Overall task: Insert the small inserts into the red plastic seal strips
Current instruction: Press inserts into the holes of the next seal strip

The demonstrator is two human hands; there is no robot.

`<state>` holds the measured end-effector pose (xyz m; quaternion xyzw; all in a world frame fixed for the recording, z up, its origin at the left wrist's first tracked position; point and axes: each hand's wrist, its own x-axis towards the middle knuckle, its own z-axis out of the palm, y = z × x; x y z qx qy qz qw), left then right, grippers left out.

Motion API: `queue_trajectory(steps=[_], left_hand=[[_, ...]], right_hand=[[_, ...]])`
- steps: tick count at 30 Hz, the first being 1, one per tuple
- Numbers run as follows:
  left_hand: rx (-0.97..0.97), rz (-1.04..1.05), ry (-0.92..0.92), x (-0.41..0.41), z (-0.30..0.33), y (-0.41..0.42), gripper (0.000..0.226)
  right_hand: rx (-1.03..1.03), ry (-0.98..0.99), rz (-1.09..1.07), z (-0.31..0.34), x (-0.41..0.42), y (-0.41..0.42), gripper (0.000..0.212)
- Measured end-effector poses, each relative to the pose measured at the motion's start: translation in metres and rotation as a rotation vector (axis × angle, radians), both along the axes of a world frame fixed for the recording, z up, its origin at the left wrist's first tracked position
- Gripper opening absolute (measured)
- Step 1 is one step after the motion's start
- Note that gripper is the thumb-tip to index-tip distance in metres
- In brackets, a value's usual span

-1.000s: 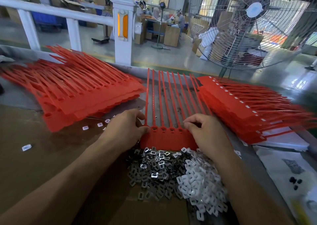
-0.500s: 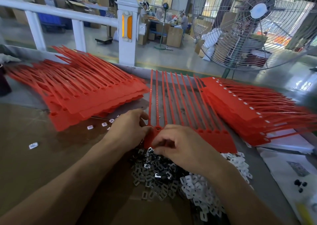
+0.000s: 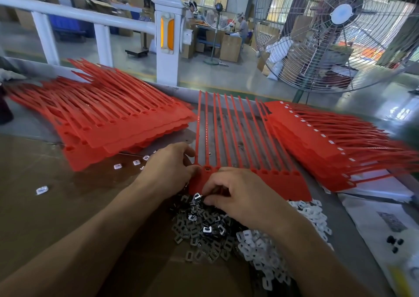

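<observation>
step: picking insert | right hand (image 3: pixel 240 197) pinches metal insert (image 3: pixel 196 195) from pile (image 3: pixel 204 231) | left hand (image 3: pixel 167 172) grips red strip (image 3: pixel 292 183) | next: seat insert in leftmost socket

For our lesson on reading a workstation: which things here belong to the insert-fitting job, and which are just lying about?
Belong to the job:
seal strip sheet in front
metal inserts
white inserts
left hand
right hand
red stacks left and right

Just lying about:
standing fan
white railing
small black bits
</observation>
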<state>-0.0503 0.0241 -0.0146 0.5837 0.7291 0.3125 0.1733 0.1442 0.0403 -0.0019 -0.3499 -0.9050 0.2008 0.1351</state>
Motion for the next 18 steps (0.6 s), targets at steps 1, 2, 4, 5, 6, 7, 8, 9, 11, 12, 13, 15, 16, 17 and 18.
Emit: queue_trajectory(steps=[1,2,4,5,6,7,8,9,11,12,13,15,16,17,18], left_hand=[[-0.001,0.0,-0.001,0.0,0.0,0.0,0.035],[-0.001,-0.001,-0.001,0.0,0.0,0.0,0.035],[0.003,-0.002,0.003,0.0,-0.001,0.0,0.036],[0.005,-0.002,0.004,0.0,-0.001,0.0,0.036],[0.007,-0.003,0.004,0.0,-0.001,0.0,0.036],[0.008,-0.004,0.002,0.0,-0.001,0.0,0.036],[0.007,-0.006,-0.001,0.0,-0.001,0.0,0.036],[0.007,-0.007,-0.003,0.0,-0.001,0.0,0.035],[0.013,-0.004,-0.006,-0.001,-0.002,0.0,0.034],[0.014,-0.001,-0.005,-0.001,-0.002,0.001,0.034],[0.014,0.001,-0.004,-0.001,-0.002,0.001,0.034],[0.011,-0.001,-0.006,-0.001,-0.002,0.001,0.034],[0.011,-0.002,-0.008,-0.001,-0.002,0.001,0.035],[0.011,-0.003,-0.01,-0.001,-0.002,0.001,0.035],[0.01,-0.005,-0.013,-0.002,-0.002,0.001,0.035]], right_hand=[[0.014,-0.004,0.004,-0.001,-0.001,0.0,0.006],[0.03,-0.007,0.008,-0.001,-0.002,-0.001,0.005],[0.048,-0.012,0.014,-0.002,-0.003,-0.002,0.006],[0.05,-0.013,0.017,-0.002,-0.004,-0.003,0.008],[0.051,-0.012,0.021,-0.002,-0.005,-0.003,0.01],[0.052,-0.011,0.025,-0.002,-0.006,-0.004,0.012],[0.053,-0.009,0.028,-0.002,-0.006,-0.004,0.014],[0.048,-0.001,0.029,-0.002,-0.006,-0.005,0.014],[0.004,0.045,0.017,-0.001,-0.005,-0.005,0.011],[-0.029,0.083,0.002,0.0,-0.003,-0.005,0.011],[-0.061,0.127,-0.017,0.0,-0.001,-0.005,0.012],[-0.103,0.229,-0.067,0.002,0.003,-0.003,0.015],[-0.117,0.286,-0.098,0.002,0.005,-0.002,0.016],[-0.126,0.342,-0.135,0.002,0.007,0.0,0.016],[-0.125,0.393,-0.177,0.003,0.009,0.002,0.016]])
